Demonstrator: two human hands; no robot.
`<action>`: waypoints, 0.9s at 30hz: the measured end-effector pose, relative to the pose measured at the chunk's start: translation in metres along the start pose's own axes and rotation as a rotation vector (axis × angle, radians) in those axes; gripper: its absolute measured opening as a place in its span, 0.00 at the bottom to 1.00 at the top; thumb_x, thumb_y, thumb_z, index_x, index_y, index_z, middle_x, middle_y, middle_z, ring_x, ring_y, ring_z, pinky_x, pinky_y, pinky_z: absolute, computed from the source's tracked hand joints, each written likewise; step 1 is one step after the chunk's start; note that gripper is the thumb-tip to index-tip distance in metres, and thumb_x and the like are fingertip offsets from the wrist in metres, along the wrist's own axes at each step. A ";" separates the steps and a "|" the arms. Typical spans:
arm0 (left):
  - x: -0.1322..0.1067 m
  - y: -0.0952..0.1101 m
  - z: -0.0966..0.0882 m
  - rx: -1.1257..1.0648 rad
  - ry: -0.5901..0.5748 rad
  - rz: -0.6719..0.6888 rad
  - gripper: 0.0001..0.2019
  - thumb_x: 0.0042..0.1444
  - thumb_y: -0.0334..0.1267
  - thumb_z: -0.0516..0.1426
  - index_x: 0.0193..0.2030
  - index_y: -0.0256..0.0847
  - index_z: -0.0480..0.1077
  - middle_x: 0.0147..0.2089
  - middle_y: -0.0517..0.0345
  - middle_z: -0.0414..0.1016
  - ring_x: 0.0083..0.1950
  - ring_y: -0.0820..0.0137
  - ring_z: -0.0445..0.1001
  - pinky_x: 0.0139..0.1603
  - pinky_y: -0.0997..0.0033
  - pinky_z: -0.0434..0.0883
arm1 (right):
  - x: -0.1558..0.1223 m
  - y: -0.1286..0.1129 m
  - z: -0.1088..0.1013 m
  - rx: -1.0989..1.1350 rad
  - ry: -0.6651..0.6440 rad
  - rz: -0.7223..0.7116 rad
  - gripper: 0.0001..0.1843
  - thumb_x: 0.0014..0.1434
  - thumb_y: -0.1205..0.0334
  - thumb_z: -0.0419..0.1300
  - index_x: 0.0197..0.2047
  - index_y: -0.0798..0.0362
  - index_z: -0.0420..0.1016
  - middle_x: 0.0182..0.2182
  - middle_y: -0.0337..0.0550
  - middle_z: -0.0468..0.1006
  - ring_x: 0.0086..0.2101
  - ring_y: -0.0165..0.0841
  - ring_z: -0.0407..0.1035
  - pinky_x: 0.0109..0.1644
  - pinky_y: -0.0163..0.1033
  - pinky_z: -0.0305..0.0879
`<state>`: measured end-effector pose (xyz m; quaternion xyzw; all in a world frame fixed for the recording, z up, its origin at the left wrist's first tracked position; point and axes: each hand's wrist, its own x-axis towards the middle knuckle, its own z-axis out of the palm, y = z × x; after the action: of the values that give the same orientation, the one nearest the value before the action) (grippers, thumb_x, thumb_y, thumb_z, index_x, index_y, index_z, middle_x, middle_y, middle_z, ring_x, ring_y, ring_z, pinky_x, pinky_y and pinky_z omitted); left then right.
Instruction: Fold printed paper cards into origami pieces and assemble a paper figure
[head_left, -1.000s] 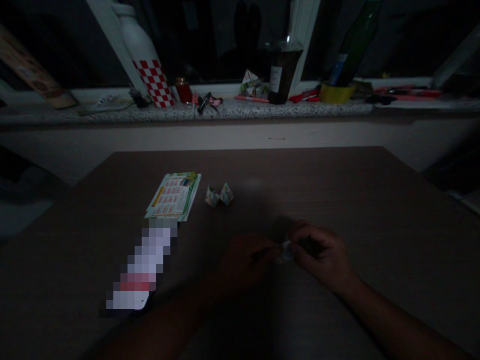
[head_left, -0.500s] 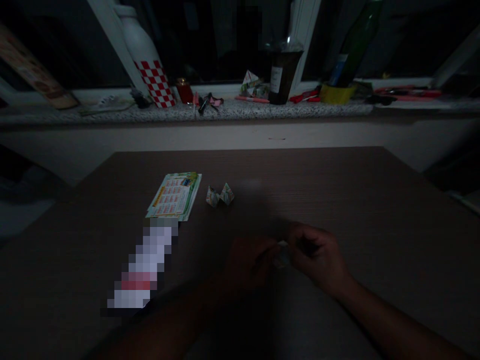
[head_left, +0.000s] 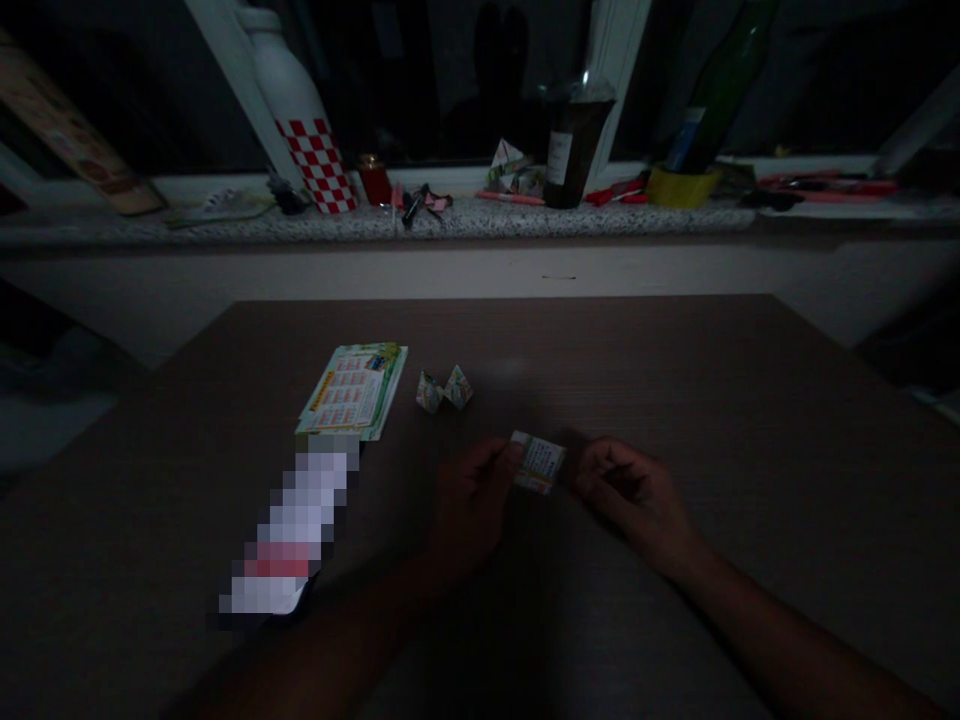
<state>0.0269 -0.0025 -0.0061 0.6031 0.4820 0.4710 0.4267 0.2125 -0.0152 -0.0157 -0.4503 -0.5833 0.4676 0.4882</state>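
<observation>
The scene is dim. A small folded square of printed paper [head_left: 538, 462] is held just above the brown table [head_left: 750, 420], between my two hands. My left hand [head_left: 469, 500] pinches its left edge. My right hand [head_left: 634, 500] is curled at its right edge, with the fingertips at the paper. Two small folded paper pieces [head_left: 444, 389] lie on the table a little beyond my left hand. A stack of printed calendar sheets [head_left: 354, 389] lies to their left.
A blurred-out flat object [head_left: 289, 535] lies on the table at the left. Behind the table a stone sill [head_left: 225, 228] carries a red-and-white checked bottle [head_left: 296, 105], a dark bottle [head_left: 570, 135], a green bottle [head_left: 712, 85], a yellow tape roll [head_left: 679, 185] and small clutter.
The paper piece, earlier bunched between my fingertips, now shows as a flat square, a little higher and further left. My hands have drawn slightly apart.
</observation>
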 end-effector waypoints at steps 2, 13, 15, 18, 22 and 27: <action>-0.004 -0.001 0.005 -0.028 -0.042 0.004 0.12 0.61 0.42 0.53 0.37 0.38 0.74 0.31 0.59 0.77 0.32 0.71 0.74 0.32 0.75 0.69 | -0.001 0.001 0.006 0.008 -0.016 0.013 0.08 0.53 0.61 0.62 0.29 0.53 0.66 0.23 0.36 0.69 0.23 0.27 0.62 0.25 0.32 0.59; 0.012 -0.008 -0.016 0.366 0.004 0.091 0.06 0.59 0.37 0.54 0.39 0.38 0.71 0.37 0.57 0.76 0.38 0.69 0.74 0.40 0.69 0.70 | 0.015 0.005 -0.014 -0.514 -0.145 -0.187 0.11 0.60 0.64 0.57 0.44 0.51 0.77 0.34 0.44 0.80 0.35 0.36 0.73 0.41 0.41 0.68; 0.014 -0.010 -0.020 0.465 -0.034 0.176 0.05 0.57 0.35 0.55 0.38 0.38 0.70 0.36 0.57 0.75 0.38 0.68 0.74 0.41 0.68 0.70 | 0.018 0.006 -0.020 -0.610 -0.138 -0.254 0.12 0.60 0.66 0.57 0.47 0.50 0.76 0.37 0.46 0.80 0.38 0.37 0.72 0.44 0.44 0.67; 0.013 -0.011 -0.024 0.547 -0.145 0.343 0.04 0.55 0.33 0.56 0.37 0.39 0.70 0.37 0.55 0.74 0.40 0.67 0.73 0.43 0.66 0.70 | 0.018 0.007 -0.029 -0.642 -0.168 -0.309 0.10 0.60 0.66 0.57 0.44 0.49 0.77 0.39 0.45 0.80 0.41 0.38 0.72 0.47 0.46 0.65; 0.010 -0.008 -0.027 0.600 -0.340 0.490 0.05 0.56 0.33 0.56 0.39 0.39 0.71 0.40 0.53 0.74 0.43 0.66 0.71 0.46 0.65 0.70 | 0.015 0.007 -0.037 -0.668 -0.248 -0.340 0.09 0.57 0.65 0.62 0.42 0.49 0.77 0.38 0.45 0.79 0.41 0.38 0.71 0.47 0.46 0.65; 0.011 -0.007 -0.026 0.695 -0.480 0.585 0.07 0.57 0.33 0.56 0.43 0.40 0.72 0.43 0.53 0.74 0.45 0.65 0.70 0.48 0.63 0.68 | 0.012 0.008 -0.035 -0.723 -0.338 -0.391 0.13 0.54 0.66 0.65 0.44 0.47 0.77 0.39 0.44 0.78 0.43 0.39 0.70 0.48 0.48 0.63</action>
<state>0.0013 0.0111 -0.0063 0.9102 0.3095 0.2309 0.1499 0.2468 0.0015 -0.0188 -0.3906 -0.8550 0.1994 0.2766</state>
